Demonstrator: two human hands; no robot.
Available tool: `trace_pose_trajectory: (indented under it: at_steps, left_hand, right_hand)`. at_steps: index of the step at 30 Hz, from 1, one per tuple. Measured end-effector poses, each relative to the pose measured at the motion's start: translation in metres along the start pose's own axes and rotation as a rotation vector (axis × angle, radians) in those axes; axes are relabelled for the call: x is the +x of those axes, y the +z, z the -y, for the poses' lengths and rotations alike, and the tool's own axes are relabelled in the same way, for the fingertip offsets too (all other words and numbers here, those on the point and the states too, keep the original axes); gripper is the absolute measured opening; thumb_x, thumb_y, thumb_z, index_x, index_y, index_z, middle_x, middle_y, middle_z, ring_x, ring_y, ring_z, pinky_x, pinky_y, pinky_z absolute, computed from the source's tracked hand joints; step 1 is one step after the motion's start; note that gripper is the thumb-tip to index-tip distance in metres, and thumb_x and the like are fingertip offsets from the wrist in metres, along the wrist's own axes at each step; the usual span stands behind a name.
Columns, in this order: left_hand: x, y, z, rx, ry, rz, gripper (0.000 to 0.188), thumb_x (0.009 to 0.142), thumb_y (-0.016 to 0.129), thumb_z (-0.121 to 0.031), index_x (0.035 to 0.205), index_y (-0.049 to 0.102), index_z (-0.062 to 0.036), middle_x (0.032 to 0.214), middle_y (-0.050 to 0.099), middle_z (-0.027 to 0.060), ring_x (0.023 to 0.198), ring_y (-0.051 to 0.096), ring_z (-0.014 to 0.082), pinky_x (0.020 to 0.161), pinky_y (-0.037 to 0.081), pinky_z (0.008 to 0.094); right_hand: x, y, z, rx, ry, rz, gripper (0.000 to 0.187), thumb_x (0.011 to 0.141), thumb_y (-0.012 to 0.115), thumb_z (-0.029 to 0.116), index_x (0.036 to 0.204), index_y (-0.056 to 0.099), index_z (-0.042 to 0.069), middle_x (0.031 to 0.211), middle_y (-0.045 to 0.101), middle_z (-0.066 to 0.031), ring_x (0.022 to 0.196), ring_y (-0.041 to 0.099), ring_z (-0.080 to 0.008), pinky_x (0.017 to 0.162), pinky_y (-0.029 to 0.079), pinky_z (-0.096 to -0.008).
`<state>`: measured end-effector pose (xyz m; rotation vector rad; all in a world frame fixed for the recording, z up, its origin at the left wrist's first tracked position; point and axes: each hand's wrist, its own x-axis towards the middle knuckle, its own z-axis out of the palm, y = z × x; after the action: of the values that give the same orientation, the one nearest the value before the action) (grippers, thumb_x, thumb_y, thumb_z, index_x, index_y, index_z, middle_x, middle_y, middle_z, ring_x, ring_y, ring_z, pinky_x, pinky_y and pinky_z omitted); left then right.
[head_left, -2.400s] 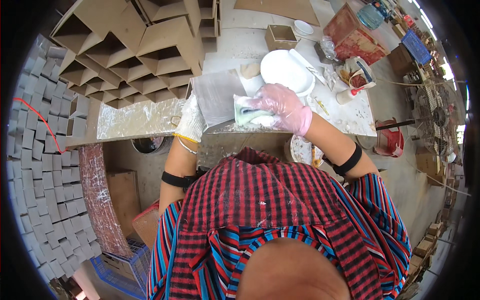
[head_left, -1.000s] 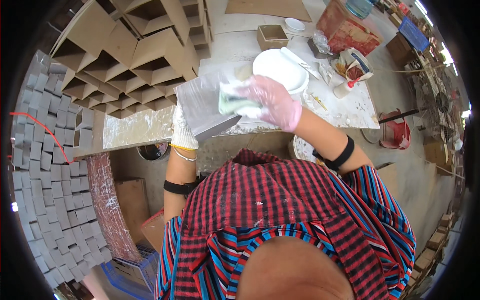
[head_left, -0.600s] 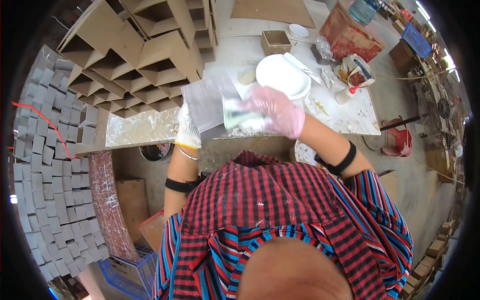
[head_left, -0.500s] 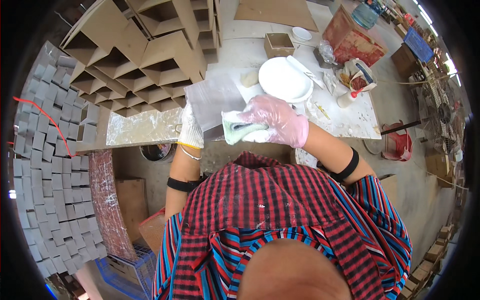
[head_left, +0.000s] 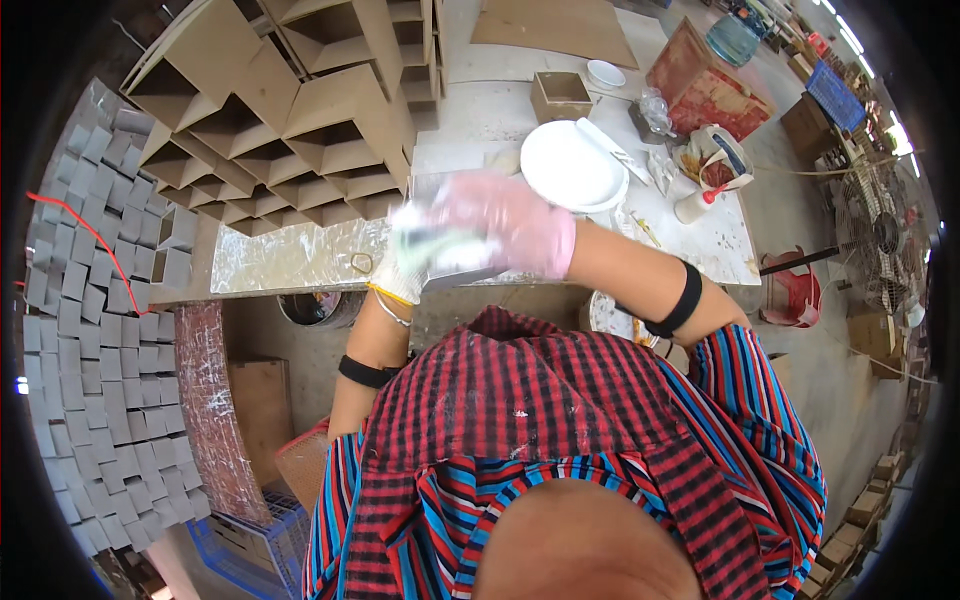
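At table [head_left: 290, 260] — right hand [head_left: 503, 222] clamped on pale-green cloth [head_left: 440, 248] (motion-blurred); left hand [head_left: 398, 270] beside it, grip unclear.

Gloved hands [head_left: 505, 222], pale green cloth [head_left: 445, 246], stacked brown boxes [head_left: 340, 95], worktable [head_left: 300, 255]

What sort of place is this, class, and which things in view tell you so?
Probably a small box-making workshop: open brown cardboard boxes are stacked on a worktable smeared with white, and a tall pile of grey boxes fills the left side.
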<state>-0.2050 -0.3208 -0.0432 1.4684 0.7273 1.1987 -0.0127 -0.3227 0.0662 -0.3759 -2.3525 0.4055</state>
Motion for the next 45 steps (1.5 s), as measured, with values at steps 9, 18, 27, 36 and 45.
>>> trace_pose_trajectory:
  at_steps: [9,18,27,36,45]
  left_hand:
    - [-0.002,0.016,-0.009,-0.532,-0.524,-0.242,0.04,0.093,0.047,-0.029,0.121,0.048,-0.0002,0.114,0.057,0.0103,0.098,0.058,0.02,0.082,0.049,0.0308]
    - [0.008,0.037,-0.02,-0.601,-0.266,-0.113,0.035,0.089,0.046,-0.015,0.12,0.05,-0.0007,0.113,0.059,0.0141,0.105,0.056,0.0259,0.088,0.046,0.0373]
    - [0.022,0.047,-0.018,-1.207,-0.263,-0.108,0.038,0.094,0.036,-0.031,0.116,0.05,-0.0047,0.112,0.057,0.0119,0.103,0.055,0.0272,0.092,0.044,0.0405]
    - [0.03,0.041,-0.01,-1.119,-0.245,-0.163,0.038,0.096,0.033,-0.03,0.118,0.048,-0.0043,0.112,0.055,0.0128,0.103,0.054,0.0267,0.089,0.045,0.0386]
    - [0.042,0.035,-0.013,-1.11,-0.19,-0.184,0.038,0.095,0.035,-0.032,0.121,0.047,-0.0072,0.121,0.052,0.0101,0.108,0.05,0.0274,0.091,0.043,0.0435]
  right_hand:
    - [0.019,-0.029,-0.057,-0.01,0.504,-0.151,0.046,0.081,0.062,0.032,0.12,0.053,0.008,0.104,0.058,-0.0123,0.094,0.055,-0.0253,0.085,0.043,-0.0341]
    - [-0.03,-0.02,-0.067,0.89,0.747,-0.552,0.037,0.088,0.054,0.034,0.11,0.056,0.003,0.097,0.061,-0.0041,0.083,0.054,-0.0084,0.072,0.044,-0.0241]
    - [-0.025,-0.047,-0.031,0.072,0.593,-0.233,0.038,0.079,0.064,0.021,0.11,0.057,0.001,0.102,0.062,-0.0093,0.091,0.057,-0.0166,0.082,0.045,-0.0299]
    - [-0.042,-0.03,-0.033,-0.182,0.513,-0.223,0.039,0.078,0.065,0.024,0.112,0.058,0.008,0.098,0.06,-0.0111,0.094,0.057,-0.0276,0.083,0.046,-0.0359]
    - [-0.042,-0.003,-0.011,-0.448,0.385,-0.196,0.049,0.074,0.071,0.023,0.119,0.053,0.015,0.092,0.059,-0.0106,0.079,0.059,-0.027,0.074,0.047,-0.0363]
